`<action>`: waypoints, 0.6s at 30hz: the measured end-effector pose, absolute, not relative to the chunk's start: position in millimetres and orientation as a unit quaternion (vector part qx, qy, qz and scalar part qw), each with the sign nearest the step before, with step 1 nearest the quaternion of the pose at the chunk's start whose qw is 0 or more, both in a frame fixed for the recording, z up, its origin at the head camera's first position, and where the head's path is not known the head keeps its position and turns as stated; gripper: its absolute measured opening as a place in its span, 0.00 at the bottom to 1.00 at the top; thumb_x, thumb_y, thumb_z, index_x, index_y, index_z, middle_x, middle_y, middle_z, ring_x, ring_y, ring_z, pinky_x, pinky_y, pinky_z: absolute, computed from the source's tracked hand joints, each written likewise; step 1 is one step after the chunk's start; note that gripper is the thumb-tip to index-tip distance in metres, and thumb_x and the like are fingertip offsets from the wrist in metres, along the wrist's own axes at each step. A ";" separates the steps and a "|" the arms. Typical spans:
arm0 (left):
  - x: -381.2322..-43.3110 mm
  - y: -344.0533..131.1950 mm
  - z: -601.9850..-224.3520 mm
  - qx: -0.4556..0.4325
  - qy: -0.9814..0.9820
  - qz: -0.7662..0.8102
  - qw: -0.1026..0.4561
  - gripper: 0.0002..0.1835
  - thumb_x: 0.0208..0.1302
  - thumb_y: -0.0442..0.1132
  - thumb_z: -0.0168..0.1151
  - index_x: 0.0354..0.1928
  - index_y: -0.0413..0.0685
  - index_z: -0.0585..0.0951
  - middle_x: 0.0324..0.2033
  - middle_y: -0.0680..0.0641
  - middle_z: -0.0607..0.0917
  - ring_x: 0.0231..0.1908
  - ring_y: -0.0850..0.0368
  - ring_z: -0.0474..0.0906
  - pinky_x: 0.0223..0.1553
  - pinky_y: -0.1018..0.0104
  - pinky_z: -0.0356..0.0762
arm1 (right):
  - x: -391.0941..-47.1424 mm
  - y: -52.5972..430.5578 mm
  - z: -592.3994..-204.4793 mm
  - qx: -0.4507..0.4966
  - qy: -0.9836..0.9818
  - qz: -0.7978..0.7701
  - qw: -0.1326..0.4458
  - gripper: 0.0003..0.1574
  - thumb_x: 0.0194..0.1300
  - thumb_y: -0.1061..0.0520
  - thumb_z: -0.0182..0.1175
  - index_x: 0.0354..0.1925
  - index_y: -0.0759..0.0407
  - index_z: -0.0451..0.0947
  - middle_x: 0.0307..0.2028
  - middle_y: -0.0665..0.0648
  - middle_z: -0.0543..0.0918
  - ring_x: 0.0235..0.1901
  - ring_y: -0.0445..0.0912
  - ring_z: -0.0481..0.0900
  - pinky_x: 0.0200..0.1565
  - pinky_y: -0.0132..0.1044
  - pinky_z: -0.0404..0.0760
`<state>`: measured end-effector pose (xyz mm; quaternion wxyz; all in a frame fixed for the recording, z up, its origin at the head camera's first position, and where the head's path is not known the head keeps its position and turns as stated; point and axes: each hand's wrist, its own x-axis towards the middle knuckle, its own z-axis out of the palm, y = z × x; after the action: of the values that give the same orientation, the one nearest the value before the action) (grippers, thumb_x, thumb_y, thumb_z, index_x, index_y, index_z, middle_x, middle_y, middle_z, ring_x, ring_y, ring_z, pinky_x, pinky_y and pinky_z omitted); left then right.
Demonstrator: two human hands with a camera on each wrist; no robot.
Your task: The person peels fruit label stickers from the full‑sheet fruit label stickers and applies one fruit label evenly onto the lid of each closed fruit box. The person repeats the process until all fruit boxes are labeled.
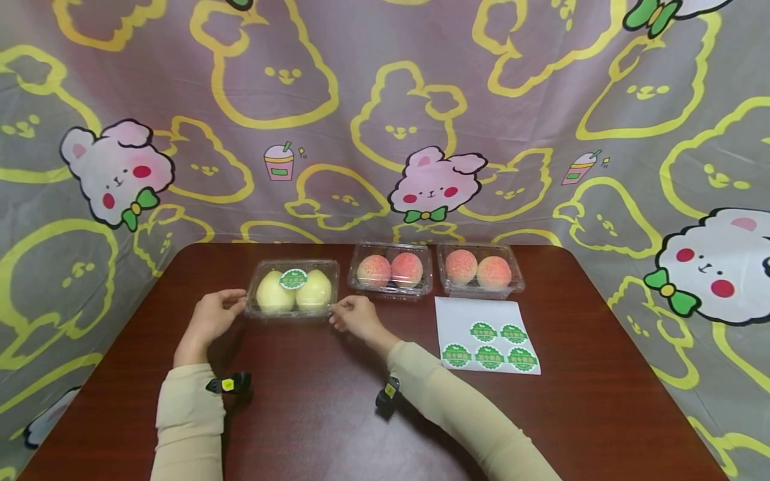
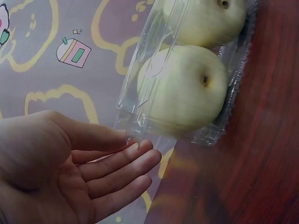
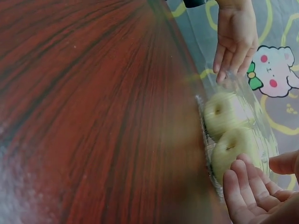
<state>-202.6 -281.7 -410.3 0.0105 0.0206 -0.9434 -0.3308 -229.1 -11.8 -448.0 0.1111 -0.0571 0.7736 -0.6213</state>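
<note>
A clear plastic fruit box (image 1: pixel 303 316) stands at the left of the table, holding two pale yellow-green fruits (image 2: pixel 187 88) that look like pears. A round green-and-white sticker (image 1: pixel 293 279) is on its lid. My left hand (image 1: pixel 215 316) pinches the box's near left corner between thumb and forefinger, the other fingers extended. At the near right corner, my right hand (image 1: pixel 359 317) holds the lid's edge with thumb and fingertips. The right wrist view shows both hands at opposite ends of the box; the right fingers (image 3: pixel 247 186) cover part of one fruit.
Two more clear boxes, the middle one (image 1: pixel 391 291) and the right one (image 1: pixel 481 292), each hold two pink-red peaches. In front of them lies a white sticker sheet (image 1: pixel 457 317) with several green stickers. A patterned cloth (image 1: pixel 337 147) hangs behind the dark red table (image 1: pixel 313 414).
</note>
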 end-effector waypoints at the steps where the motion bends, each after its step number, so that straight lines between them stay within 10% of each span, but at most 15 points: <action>1: -202.4 -282.3 -410.9 0.019 -0.942 -0.335 0.010 0.20 0.69 0.35 0.53 0.58 0.28 0.73 0.52 0.27 0.80 0.52 0.32 0.77 0.51 0.43 0.77 | -229.6 -12.2 -448.1 -0.054 0.769 -0.628 0.112 0.13 0.67 0.62 0.57 0.39 0.76 0.79 0.33 0.75 0.85 0.16 0.36 0.75 0.27 0.32 0.84; 18: -195.9 -294.6 -410.1 -0.001 -0.926 -0.374 -0.057 0.24 0.70 0.40 0.56 0.61 0.30 0.72 0.46 0.31 0.85 0.50 0.38 0.81 0.54 0.43 0.76 | -222.6 -12.7 -445.6 -0.058 0.758 -0.638 0.128 0.18 0.69 0.58 0.56 0.38 0.77 0.78 0.33 0.77 0.85 0.17 0.37 0.77 0.30 0.38 0.86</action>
<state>-195.9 -294.6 -410.1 -0.0566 -0.0015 -0.9256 -0.3743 -222.6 -12.7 -445.6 0.1278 -0.0578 0.7576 -0.6375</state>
